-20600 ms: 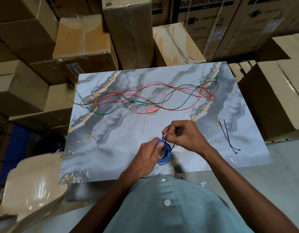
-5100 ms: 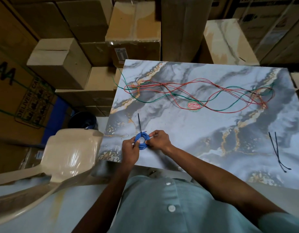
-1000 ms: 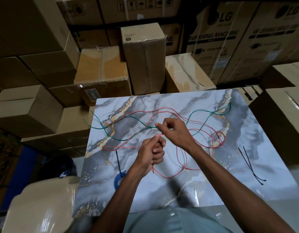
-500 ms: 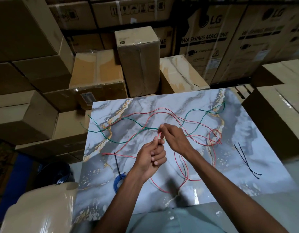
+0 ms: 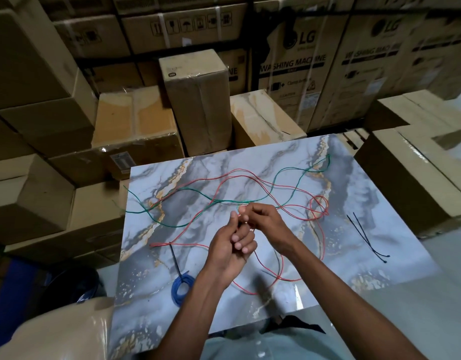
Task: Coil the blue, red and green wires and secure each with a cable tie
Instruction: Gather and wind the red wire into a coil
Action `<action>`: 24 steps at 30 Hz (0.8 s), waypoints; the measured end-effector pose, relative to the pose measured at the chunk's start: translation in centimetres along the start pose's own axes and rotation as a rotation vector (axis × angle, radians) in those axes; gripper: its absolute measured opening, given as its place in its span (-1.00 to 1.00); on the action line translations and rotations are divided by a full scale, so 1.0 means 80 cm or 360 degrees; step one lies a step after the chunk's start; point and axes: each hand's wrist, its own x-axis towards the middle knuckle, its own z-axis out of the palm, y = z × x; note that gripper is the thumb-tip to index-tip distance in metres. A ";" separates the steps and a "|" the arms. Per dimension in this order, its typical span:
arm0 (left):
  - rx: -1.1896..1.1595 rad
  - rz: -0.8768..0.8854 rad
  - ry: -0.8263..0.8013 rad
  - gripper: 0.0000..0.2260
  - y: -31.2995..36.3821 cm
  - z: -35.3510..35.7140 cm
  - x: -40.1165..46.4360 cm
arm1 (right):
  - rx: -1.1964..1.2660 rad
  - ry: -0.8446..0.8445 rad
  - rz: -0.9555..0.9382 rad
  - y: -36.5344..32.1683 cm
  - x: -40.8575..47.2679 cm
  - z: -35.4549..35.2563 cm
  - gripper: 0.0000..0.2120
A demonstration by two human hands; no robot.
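Pinching red wire (image 5: 224, 188), left hand (image 5: 230, 246) and right hand (image 5: 265, 222); strands sprawl left-right.

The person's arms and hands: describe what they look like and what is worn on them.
Both forearms are bare right up to the bottom edge of the frame; no sleeve cuffs show. The left hand and right hand wear no gloves, and no watch, bracelet or ring is visible. The fingers are bare, with short nails. Between the arms, at the bottom edge, lies a light blue-green shirt.
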 end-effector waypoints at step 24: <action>-0.0164 0.0091 -0.0109 -0.64 -0.050 0.098 0.005 | 0.0234 -0.0352 0.0186 -0.020 0.005 -0.086 -0.70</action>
